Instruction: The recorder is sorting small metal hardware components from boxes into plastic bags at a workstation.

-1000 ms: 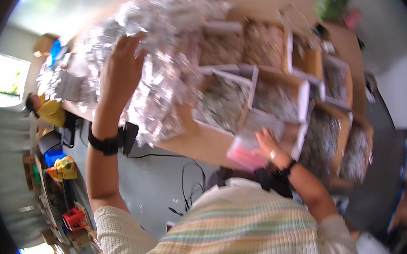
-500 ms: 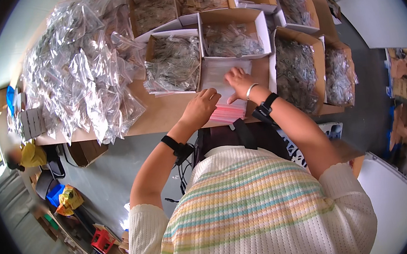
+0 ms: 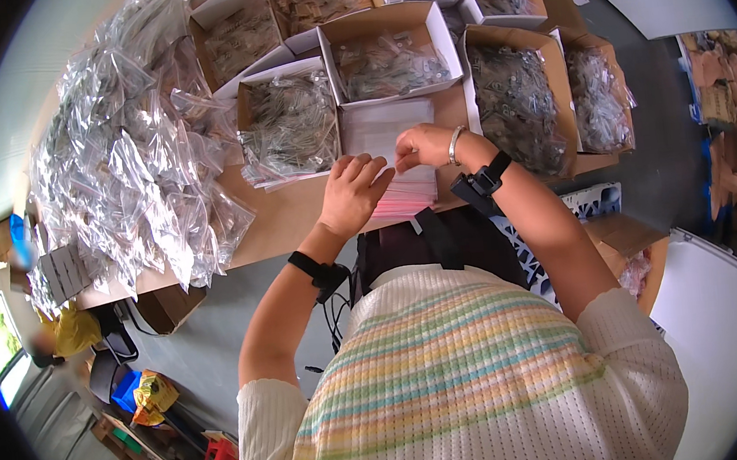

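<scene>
My left hand (image 3: 354,194) flat on bag stack (image 3: 407,192) at table (image 3: 279,221) edge, fingers loose, gripping nothing. My right hand (image 3: 422,145) just beyond, pinching top clear bag (image 3: 376,127) between fingertips. Stack lies under both hands, below open boxes (image 3: 388,60) of bagged parts

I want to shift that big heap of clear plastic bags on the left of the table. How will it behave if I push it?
The heap of clear bags looks floppy and loosely piled, so it would probably slump rather than slide as one. The glossy film suggests bags slipping off each other. Some already overhang the table edge and might fall.
</scene>
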Demonstrator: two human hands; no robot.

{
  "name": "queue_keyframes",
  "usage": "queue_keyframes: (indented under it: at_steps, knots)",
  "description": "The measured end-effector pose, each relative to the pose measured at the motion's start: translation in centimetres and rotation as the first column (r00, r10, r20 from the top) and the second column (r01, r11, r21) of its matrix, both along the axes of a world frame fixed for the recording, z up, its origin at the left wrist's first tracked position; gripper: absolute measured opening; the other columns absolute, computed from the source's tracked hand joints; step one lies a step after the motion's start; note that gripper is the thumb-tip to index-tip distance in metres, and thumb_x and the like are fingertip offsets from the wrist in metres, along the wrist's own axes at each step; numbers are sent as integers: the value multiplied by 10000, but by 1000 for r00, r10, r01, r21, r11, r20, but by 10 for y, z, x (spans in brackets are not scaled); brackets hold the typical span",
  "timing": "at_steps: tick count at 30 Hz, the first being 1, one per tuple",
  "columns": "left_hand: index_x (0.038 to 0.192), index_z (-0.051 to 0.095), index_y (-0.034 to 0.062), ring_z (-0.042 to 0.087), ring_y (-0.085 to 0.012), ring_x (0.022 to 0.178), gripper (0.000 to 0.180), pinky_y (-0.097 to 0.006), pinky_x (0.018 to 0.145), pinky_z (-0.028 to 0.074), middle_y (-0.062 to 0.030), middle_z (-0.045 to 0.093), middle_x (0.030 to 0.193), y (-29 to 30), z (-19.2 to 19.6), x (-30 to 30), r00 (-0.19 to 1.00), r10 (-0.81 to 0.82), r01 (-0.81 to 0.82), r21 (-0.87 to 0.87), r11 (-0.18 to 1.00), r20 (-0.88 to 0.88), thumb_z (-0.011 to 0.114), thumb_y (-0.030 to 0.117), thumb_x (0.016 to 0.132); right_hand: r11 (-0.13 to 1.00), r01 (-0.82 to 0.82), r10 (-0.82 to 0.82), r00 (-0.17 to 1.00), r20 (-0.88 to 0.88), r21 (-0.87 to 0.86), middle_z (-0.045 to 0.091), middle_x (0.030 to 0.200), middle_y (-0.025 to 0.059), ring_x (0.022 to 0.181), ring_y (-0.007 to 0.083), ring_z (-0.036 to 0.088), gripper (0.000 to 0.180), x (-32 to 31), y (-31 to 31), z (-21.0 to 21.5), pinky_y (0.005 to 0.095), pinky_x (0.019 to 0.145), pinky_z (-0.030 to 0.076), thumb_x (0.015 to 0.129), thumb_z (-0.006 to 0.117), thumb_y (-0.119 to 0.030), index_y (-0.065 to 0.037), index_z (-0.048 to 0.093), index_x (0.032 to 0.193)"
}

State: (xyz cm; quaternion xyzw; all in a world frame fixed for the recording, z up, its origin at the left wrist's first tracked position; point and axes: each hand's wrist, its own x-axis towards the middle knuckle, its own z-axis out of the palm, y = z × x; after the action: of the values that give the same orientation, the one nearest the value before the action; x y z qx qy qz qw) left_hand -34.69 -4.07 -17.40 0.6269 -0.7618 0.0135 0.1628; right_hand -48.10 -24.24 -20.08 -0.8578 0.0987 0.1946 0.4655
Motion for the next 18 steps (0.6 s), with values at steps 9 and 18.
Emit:
queue_keyframes:
  at_steps: [9,18]
  knots:
    - [1206,660,115,552,-219,1084,512,-415,932,433,-20,586,1175,-24,41,-3,987,-48,58,60,997,-156,740,283,729,993,90,-78,986,149,-76,715,941,135,877,294,673,221,0,-13,14,379,795,511,822,754,-257,-72,751,945]
    - [1106,697,79,610,-234,961,356,-356,796,494,-36,614,975,-30,26,7,987,-100,107,44,993,-129,625,68,757,994,109,-110,991,-75,-17,717,992,144,930,298,678,268,-6,-12,26,401,807,518,843,748,-296,-76,748,996]
